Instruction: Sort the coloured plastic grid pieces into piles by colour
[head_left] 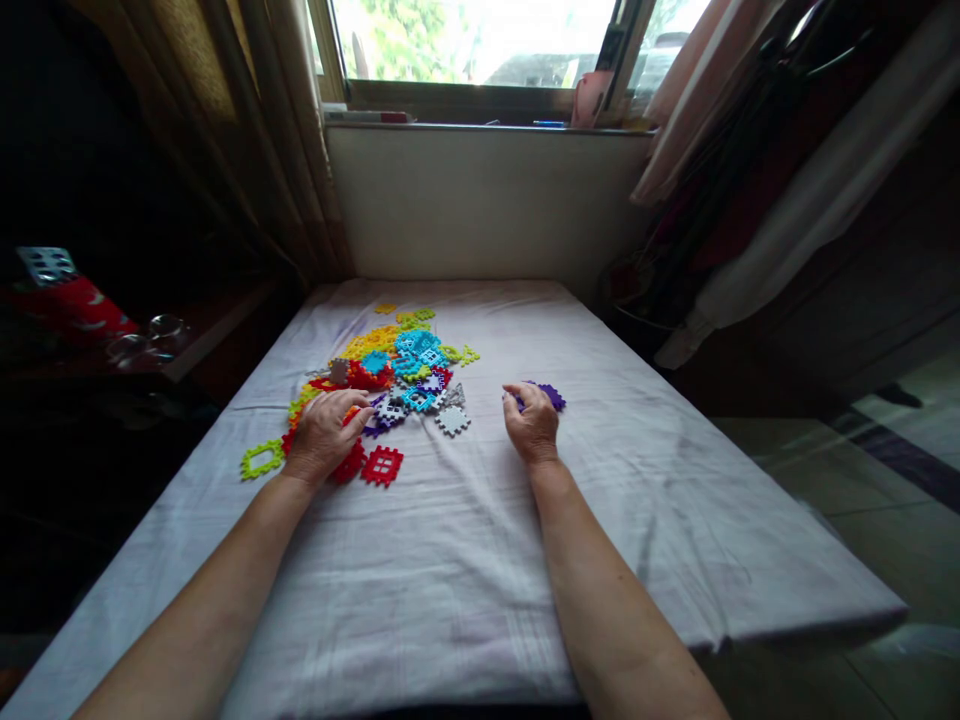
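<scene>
Flat plastic interlocking tiles with toothed edges lie heaped on the left part of a cloth-covered table. My left hand (322, 430) rests over the near left side of the heap, fingers stretched forward and partly apart, with red tiles (347, 464) beneath it. A red window tile (382, 466) lies just right of that hand, and a lime frame tile (262, 459) to its left. Apart from the heap, my right hand (532, 420) curls its fingers and thumb around a purple tile (553, 397), whose toothed edge shows past the knuckles. The hand covers most of this tile.
Yellow tiles (371, 342) and blue tiles (418, 350) fill the heap's far side; a grey tile (453, 420) lies at its right edge. The white tablecloth (435, 580) is wrinkled. Behind stand a wall and window; a dark shelf (217, 325) is at left, hanging clothes (780, 200) at right.
</scene>
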